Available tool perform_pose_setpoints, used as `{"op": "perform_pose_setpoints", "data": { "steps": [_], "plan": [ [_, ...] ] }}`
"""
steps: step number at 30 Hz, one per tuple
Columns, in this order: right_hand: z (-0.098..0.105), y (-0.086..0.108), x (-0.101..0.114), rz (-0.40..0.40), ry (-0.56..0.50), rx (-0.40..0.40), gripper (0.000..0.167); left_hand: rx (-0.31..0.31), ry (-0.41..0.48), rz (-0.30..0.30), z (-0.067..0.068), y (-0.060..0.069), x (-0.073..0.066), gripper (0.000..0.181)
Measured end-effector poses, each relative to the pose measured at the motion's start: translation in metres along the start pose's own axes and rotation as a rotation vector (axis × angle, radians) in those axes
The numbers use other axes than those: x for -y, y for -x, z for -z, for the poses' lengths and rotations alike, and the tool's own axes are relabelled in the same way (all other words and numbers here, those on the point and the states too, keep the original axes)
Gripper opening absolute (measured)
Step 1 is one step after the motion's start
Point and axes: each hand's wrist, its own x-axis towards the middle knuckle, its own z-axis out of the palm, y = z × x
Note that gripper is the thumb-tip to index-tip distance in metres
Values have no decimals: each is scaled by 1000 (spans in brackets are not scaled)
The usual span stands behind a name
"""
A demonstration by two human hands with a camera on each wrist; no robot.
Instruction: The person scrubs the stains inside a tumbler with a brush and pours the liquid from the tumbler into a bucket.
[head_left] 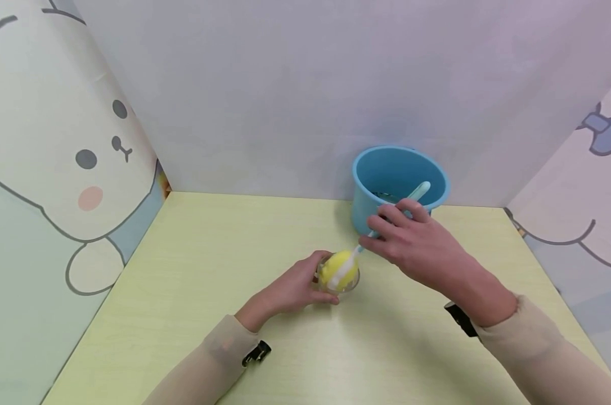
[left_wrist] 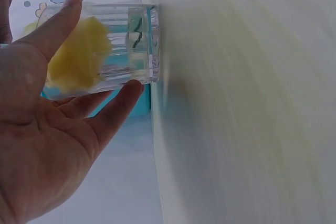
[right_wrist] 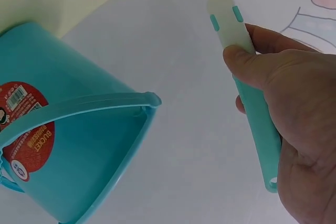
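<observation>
**Handling Data: Clear Glass (left_wrist: 119, 38) and Sponge Brush (right_wrist: 252, 95)**

Grip status. The left grip (head_left: 295, 289) is closed around the clear glass, with the thumb along one side and the fingers on the other. The right grip (head_left: 427, 247) pinches the sponge brush between thumb and fingers.

Location. The clear glass lies within the left grip, to the left of the right grip. Whether its base touches the desk (head_left: 224, 253) cannot be determined. The yellow sponge head (head_left: 334, 266) fills the upper part of the clear glass; the section towards the base shows no sponge. A blue bucket (head_left: 360, 211) stands just beyond the right grip.

Clear glass. Expect a rigid, smooth body, probably slippery if wet and, if it is real glass, breakable. Weight is presumably moderate, concentrated at the thick base. Hold the outer wall with thumb and fingers opposed, low enough to leave the mouth free. Apply firm, even pressure; avoid squeezing the rim.

Sponge brush. Expect low weight. The sponge head appears soft and should compress against the wall. The teal handle (right_wrist: 262, 135) appears stiff, with a ridged edge that should aid purchase. Take hold near the white neck (right_wrist: 231, 30) for control; avoid prying sideways.
</observation>
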Motion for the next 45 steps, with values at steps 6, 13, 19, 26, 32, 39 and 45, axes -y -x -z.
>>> {"op": "perform_pose_setpoints", "data": {
  "steps": [6,13,19,26,32,39,45],
  "plan": [
    [-5,1,1,-24,21,36,52,-5,-24,2,0,0,0,91],
    [-8,4,-4,-52,20,32,46,-5,-36,22,0,0,-1,92],
    [-5,5,-7,-65,17,53,50,-4,-35,32,-1,1,-1,92],
    [2,7,-9,-76,-8,59,49,-8,-40,24,0,1,-2,90],
    [7,11,-9,-77,-20,70,51,-10,-59,19,0,1,-1,89],
    [12,12,-7,-62,-29,61,52,-12,-67,10,0,1,0,87],
    [12,14,-5,-64,-64,60,51,-12,-66,16,0,1,1,89]
  ]
}}
